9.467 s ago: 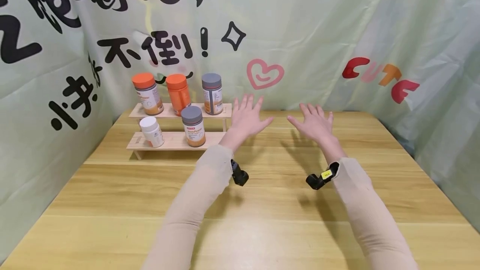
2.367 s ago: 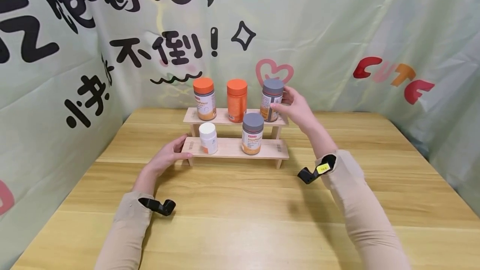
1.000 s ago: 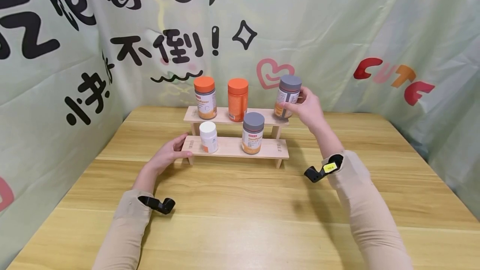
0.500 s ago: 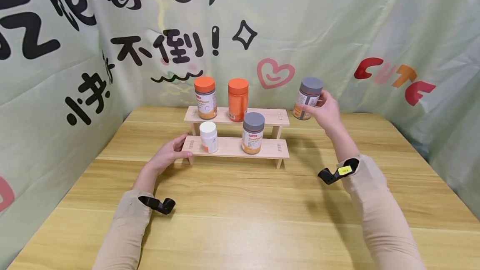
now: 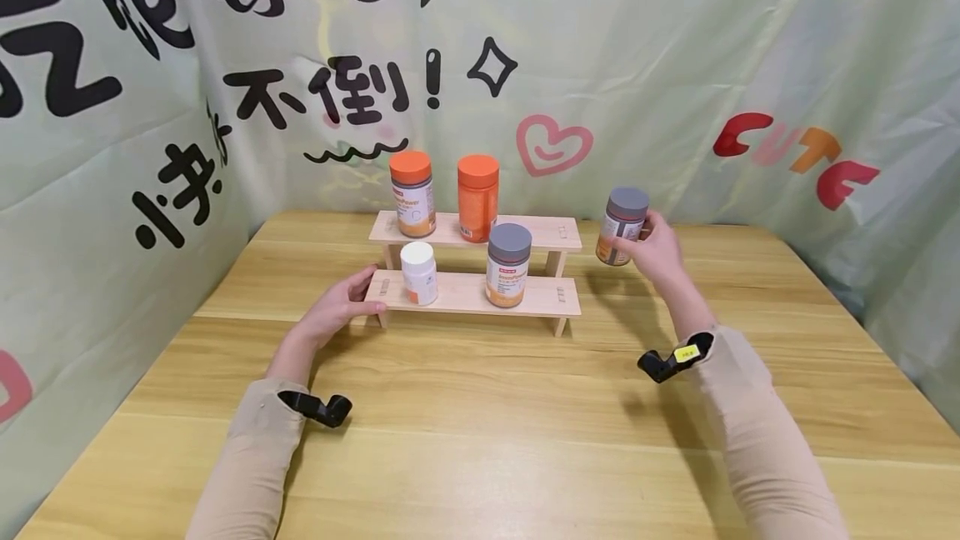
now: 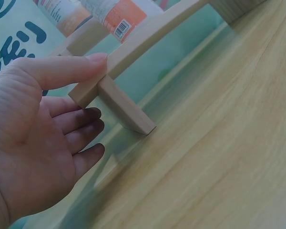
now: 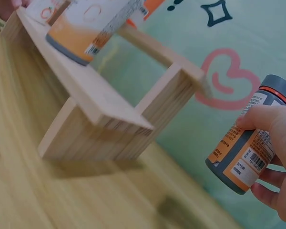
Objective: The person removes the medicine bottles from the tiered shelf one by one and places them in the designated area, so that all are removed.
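My right hand (image 5: pixel 662 252) grips a grey-lidded supplement bottle (image 5: pixel 621 230) right of the wooden two-tier riser (image 5: pixel 459 294). In the right wrist view, the thumb lies across the bottle's label (image 7: pixel 250 148), fingers round the far side, and its base hangs over the table. My left hand (image 5: pixel 335 308) holds the left end of the riser's lower tier; in the left wrist view the thumb (image 6: pixel 71 69) presses its front edge, with the other fingers at the end. On that tier stand a white bottle (image 5: pixel 419 275) and another grey-lidded bottle (image 5: pixel 507 269).
An orange-lidded bottle (image 5: pixel 412 197) and an all-orange bottle (image 5: pixel 477 200) stand on the upper tier, whose right end is bare. A printed cloth backdrop (image 5: pixel 637 65) rises behind and beside the wooden table (image 5: pixel 480 440).
My right hand has lifted the grey-lidded bottle off the upper tier's right end, carried it right, and lowered it toward the table. Earlier, the riser moved right; my left hand now stays at its end.
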Available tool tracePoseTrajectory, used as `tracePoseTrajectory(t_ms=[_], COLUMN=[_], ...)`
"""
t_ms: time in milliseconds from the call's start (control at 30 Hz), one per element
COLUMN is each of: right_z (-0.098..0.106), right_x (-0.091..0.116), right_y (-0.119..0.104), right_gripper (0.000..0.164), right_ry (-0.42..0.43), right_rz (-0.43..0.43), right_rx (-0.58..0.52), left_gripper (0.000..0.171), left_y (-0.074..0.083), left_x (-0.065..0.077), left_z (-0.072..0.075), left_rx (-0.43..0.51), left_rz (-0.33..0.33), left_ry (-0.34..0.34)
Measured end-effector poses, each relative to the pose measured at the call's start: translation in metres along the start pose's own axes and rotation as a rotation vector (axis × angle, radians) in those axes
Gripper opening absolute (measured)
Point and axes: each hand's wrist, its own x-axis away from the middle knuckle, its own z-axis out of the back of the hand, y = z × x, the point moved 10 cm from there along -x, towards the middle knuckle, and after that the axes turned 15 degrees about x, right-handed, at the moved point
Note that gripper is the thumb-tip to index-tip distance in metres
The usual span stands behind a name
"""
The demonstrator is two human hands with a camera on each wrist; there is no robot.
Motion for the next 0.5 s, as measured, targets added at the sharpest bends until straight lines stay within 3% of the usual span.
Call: tracePoseTrajectory(t_ms=[500], right_z=[-0.033], right_x=[-0.003], right_y=[0.028], right_gripper=[0.064], right_ry=[-0.033], right_rz=[-0.014], right_rx=[-0.025], left_gripper=[0.081], left_y=[0.004], left_x=[0.001], left_z=[-0.004], left_rx=[0.026], left_rz=[-0.015], left_ry=[-0.02])
